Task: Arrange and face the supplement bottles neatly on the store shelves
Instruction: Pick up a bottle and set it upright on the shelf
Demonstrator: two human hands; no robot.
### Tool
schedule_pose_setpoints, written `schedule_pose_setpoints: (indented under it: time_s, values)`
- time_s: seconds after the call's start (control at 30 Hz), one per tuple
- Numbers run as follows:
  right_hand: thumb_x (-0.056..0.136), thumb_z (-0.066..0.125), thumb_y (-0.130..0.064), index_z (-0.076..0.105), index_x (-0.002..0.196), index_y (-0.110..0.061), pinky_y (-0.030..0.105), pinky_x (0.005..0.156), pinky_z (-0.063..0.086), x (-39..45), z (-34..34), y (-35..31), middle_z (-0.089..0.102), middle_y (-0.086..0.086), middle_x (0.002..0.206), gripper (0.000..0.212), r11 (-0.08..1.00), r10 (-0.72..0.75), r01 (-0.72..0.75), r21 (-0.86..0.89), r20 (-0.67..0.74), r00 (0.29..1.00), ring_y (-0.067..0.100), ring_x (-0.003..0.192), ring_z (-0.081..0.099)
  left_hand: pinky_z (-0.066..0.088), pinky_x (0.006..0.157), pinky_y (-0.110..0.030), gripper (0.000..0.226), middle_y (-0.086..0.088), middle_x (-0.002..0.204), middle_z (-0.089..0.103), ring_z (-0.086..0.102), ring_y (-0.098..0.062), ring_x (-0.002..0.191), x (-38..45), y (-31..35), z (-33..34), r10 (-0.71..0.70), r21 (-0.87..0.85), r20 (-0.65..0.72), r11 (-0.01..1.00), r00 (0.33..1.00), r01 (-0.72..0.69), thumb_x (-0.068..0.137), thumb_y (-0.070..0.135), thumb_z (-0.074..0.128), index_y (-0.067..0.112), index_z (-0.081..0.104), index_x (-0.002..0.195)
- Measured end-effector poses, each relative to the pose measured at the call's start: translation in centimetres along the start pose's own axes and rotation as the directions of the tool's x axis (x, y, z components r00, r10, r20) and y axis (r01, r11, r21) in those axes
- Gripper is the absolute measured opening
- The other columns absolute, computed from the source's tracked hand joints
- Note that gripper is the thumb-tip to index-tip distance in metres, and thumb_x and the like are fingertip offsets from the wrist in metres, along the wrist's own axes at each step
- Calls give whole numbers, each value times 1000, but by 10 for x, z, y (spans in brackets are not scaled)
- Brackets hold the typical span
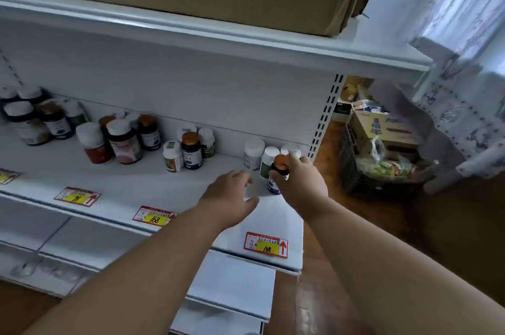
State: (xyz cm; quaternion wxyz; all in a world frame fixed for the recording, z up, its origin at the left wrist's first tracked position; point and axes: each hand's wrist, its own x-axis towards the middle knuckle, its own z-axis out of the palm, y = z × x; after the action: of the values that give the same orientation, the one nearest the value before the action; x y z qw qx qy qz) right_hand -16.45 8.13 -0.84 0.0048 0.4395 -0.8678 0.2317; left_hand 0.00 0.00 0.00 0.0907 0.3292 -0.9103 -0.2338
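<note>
Your right hand (296, 181) reaches out, gripping the orange-capped bottle (278, 173) at the white shelf (131, 184)'s right end. Your left hand (229, 195) hovers open just left. Cardboard boxes (382, 129) sit on the wooden floor (328, 140) beyond.

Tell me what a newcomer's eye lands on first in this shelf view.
First, the two hands reaching in at centre: the right hand grips an orange-capped dark bottle at the shelf's right end, the left hand open beside it. Next, the loose clusters of supplement bottles along the back of the white shelf, then the red-and-yellow price tags on its front edge.
</note>
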Motion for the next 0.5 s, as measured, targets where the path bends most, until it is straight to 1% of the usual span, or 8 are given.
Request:
schedule_pose_setpoints:
  time_s: [0.1,0.13,0.2,0.27,0.33,0.4,0.43,0.5]
  values:
    - [88,57,-51,40,116,-27,32,59,50,7,18,2,56,2,103,41,998,63,-64,-7,-114,991,19,79,51,49,93,-37,48,4,130,53,52,-17,114,7,-2,10,-54,-23,0,998,999,54,86,44,63,27,49,128]
    - [89,56,-49,39,115,-27,32,60,50,8,22,2,57,2,102,39,997,69,-72,-12,-138,988,18,77,50,49,93,-37,48,4,130,53,52,-16,114,7,-2,13,-71,-20,14,997,997,71,86,44,63,27,48,129]
    - [90,56,-45,38,115,-27,37,66,54,16,29,4,59,1,100,35,997,70,-73,-9,-184,980,19,76,54,49,91,-34,49,5,130,53,52,-15,113,8,-6,21,-88,-22,24,996,996,89,86,46,62,29,47,129]
    - [91,56,-42,35,111,-30,42,70,55,22,30,7,60,-1,96,31,996,88,-84,30,-183,979,20,76,57,48,90,-31,49,6,129,52,52,-14,112,7,-13,22,-103,-50,20,993,994,104,85,48,62,30,46,128]
    - [92,55,-40,34,108,-32,44,72,55,23,31,8,58,-3,93,27,992,113,-103,79,-138,984,20,74,58,47,89,-30,50,6,127,52,52,-13,110,4,-19,22,-113,-89,20,989,993,115,85,49,63,30,46,128]
    - [92,54,-38,38,106,-35,43,73,56,19,30,7,56,-5,94,22,978,128,-107,181,-108,986,18,78,58,46,90,-28,52,7,126,52,51,-11,109,-2,-25,20,-109,-131,8,985,994,109,84,50,64,30,45,128]
    - [92,53,-36,41,105,-38,41,72,57,16,29,5,56,-7,95,18,954,130,-100,281,-91,987,16,81,59,45,90,-27,55,8,127,51,50,-10,109,-6,-28,18,-109,-150,-12,983,994,106,83,52,64,30,43,129]
    - [93,51,-36,47,95,-47,36,70,60,5,26,-8,58,-11,94,12,843,117,-84,531,-28,993,14,86,62,41,88,-24,63,13,127,48,48,-7,110,-16,-35,11,-136,-202,-64,972,989,121,80,60,63,33,38,131]
